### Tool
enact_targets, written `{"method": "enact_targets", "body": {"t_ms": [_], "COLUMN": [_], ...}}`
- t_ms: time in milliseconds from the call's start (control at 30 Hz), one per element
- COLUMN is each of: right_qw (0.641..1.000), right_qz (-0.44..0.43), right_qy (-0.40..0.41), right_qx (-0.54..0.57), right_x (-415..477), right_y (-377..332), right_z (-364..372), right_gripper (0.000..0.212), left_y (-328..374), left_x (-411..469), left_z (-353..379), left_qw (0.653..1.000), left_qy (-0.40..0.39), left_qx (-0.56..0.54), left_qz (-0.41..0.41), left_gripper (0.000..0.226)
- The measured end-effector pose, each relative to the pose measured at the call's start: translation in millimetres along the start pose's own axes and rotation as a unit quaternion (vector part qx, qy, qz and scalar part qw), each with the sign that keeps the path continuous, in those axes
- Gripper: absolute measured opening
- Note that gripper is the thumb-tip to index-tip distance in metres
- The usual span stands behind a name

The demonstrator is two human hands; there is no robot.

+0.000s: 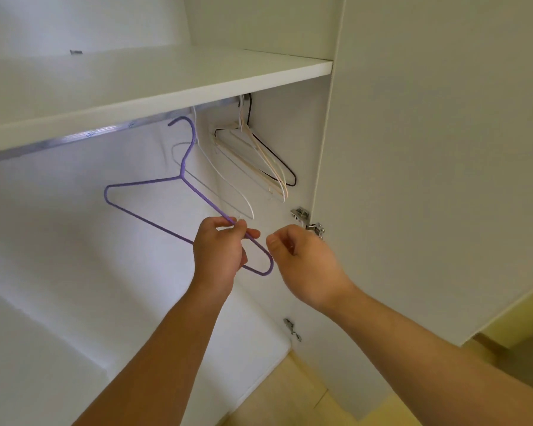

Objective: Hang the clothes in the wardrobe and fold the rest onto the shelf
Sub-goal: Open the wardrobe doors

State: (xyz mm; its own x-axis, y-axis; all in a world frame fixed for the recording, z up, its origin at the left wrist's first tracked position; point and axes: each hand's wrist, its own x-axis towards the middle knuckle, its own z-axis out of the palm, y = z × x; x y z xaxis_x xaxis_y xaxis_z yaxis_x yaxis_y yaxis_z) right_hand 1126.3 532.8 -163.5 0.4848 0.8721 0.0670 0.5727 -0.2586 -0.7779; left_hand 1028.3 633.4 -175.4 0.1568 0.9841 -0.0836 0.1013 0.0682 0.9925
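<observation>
We find the left hand (219, 250) pinching the purple hanger (181, 176) by its sloping shoulder wire near the right-hand bend, thumb and fingertips closed on the wire. This hold keeps the frame tilted out toward us. Its hook sits near the rail (74, 138) and appears to be clear of it rather than over it. The right hand (302, 259) hovers just beside the bend, fingers loosely curled and holding nothing; we judge it is placed to take the other side of the hanger. The spare hangers (271, 167) are bunched at the rail's far right, beside the open door (428, 149), leaving hanging room. The shelf (166, 72) runs directly above the rail. No clothes are in view, so we judge that hanging has not begun.
</observation>
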Motion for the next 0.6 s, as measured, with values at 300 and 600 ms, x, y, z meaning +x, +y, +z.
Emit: {"method": "enact_targets", "body": {"t_ms": [300, 600], "right_qw": [0.994, 0.968], "right_qz": [0.012, 0.148], "right_qy": [0.110, 0.201], "right_qx": [-0.020, -0.030], "right_x": [-79, -189], "right_y": [25, 66], "right_z": [-54, -129], "right_gripper": [0.019, 0.023], "left_y": [11, -2], "left_x": [-85, -187], "left_z": [34, 100], "left_qw": [0.968, 0.904], "left_qy": [-0.213, -0.386], "left_qx": [-0.100, -0.057], "left_qz": [-0.088, -0.172], "left_gripper": [0.017, 0.008]}}
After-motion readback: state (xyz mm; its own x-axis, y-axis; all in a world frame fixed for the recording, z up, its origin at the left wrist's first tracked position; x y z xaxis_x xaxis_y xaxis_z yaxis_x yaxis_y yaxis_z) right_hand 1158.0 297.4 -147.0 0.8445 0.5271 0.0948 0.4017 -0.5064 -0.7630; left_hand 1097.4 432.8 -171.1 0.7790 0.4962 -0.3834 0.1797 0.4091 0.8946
